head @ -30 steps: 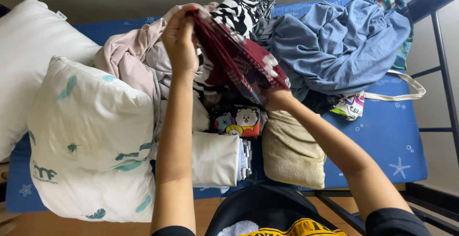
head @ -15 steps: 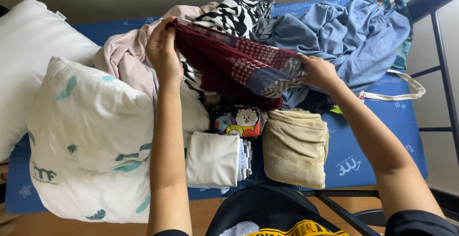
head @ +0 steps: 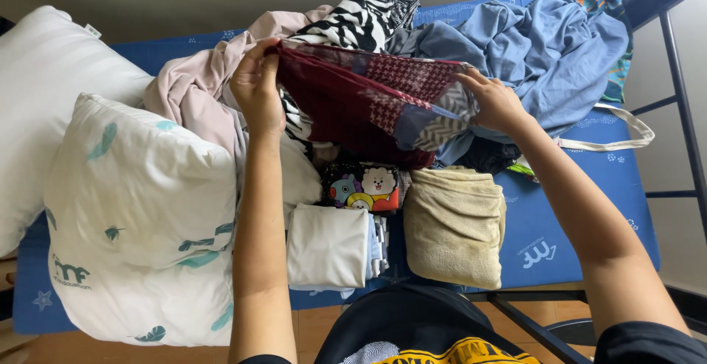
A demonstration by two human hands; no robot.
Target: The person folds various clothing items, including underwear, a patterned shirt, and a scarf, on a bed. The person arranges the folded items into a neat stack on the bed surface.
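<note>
Both hands hold a dark red cloth [head: 368, 106] stretched flat above the middle of the bed: the left hand [head: 258, 88] has its fingers closed over the cloth's left top corner, and the right hand [head: 495, 102] pinches the right edge between thumb and curled fingers. The cloth is thin woven stuff, maroon with patches of small red-and-white check and grey chevron, sagging in soft folds between the two grips. Behind it, at the far side, lies a heap of loose clothes: a limp pale pink garment [head: 191, 91] to the left, a black-and-white zebra-striped piece [head: 353, 25] in the middle, and a crumpled light blue shirt [head: 530, 47] to the right. Near the person sit folded things in a row: a smooth white folded cloth [head: 328, 246], a thick beige towel [head: 453, 224] with a nubbly pile, and just beyond them a small pouch with bright cartoon figures [head: 361, 187]. On the left, two plump pillows lean together, a plain white one [head: 44, 91] and one printed with teal feathers [head: 140, 217]. All this rests on a blue mattress [head: 582, 217] with pale star marks, carried by a dark metal bed frame [head: 677, 99] whose bars show at the right; a grey wall runs behind.
</note>
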